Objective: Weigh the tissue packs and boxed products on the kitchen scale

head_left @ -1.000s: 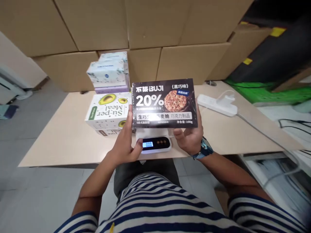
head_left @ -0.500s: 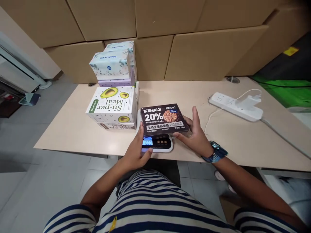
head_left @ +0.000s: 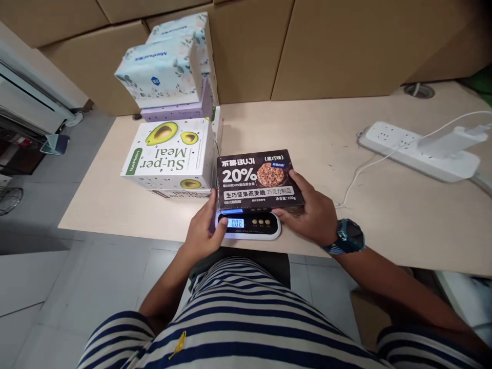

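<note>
Flat dark cardboard box (head_left: pixel 258 180) on scale (head_left: pixel 251 227), both hands gripping edges

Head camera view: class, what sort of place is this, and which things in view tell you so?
Probably a stockroom or packing area: stacked cardboard cartons line the wall, boxed goods sit piled on the table, and a dark snack box lies on a digital scale.

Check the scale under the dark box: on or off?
On. The scale has a lit blue display showing digits, with the dark box lying flat on it, both hands at its sides.
</note>
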`<state>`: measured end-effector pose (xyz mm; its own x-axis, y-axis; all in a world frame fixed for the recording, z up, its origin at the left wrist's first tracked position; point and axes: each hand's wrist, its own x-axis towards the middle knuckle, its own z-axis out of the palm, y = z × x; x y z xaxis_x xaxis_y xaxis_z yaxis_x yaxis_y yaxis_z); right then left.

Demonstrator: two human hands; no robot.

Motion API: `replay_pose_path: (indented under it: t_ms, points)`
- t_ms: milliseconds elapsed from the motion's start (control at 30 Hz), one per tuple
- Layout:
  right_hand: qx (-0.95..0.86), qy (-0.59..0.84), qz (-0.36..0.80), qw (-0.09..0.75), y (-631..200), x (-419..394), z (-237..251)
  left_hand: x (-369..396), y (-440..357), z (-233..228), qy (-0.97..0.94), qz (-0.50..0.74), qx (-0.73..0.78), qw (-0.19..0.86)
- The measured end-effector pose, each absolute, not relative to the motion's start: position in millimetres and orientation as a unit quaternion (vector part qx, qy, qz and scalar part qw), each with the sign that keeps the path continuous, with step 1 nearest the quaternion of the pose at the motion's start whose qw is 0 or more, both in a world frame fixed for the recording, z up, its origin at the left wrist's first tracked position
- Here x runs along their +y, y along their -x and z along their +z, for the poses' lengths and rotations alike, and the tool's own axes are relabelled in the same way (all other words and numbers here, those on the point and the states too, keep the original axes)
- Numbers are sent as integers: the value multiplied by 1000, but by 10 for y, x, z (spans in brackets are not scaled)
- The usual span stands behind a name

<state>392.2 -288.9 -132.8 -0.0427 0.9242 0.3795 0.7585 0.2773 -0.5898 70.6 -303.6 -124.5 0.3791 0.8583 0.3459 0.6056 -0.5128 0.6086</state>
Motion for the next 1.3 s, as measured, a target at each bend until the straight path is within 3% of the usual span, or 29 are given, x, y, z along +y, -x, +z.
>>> replay_pose_path:
  t_ms: [533,933,1167,1300]
  points:
    - [-667,576,254,399,-3832,-2931,-1362,-3040,-679,-1274,-735,416,437,311]
    - [-713,509,122,467,-3866,-2926,-1580,-3062,-794,-1267,-651,542,460,266]
    - [-707,508,74,487,-3835,-2914,-1598,-3002,-802,-1245,-607,538,444,381]
    - [-707,496,91,495,-3842,-2898,-1637,-3003,-801,-1266,-599,535,449,392]
